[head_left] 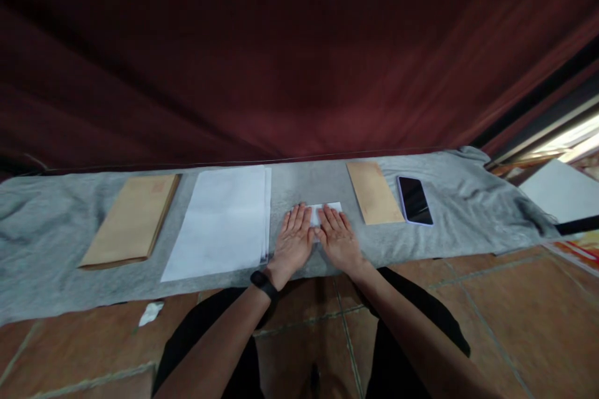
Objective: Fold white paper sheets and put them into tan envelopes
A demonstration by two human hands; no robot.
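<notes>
Grey cloth (47,243) bears brown envelopes (131,221) and white sheets (222,221) left of the hands. The left hand (292,240) and right hand (339,238) lie flat and open, grasping nothing, pressing a folded paper (314,213) under their fingers. Just right lie an envelope (373,192) and a phone (414,199).

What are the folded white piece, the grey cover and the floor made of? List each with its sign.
Folded white piece: likely paper, matt; crisp straight edges under the left hand and right hand. Grey cover: soft fabric, perhaps fleece; it rumples at the ends. Floor: reddish tiles, probably ceramic; grout lines show.
</notes>
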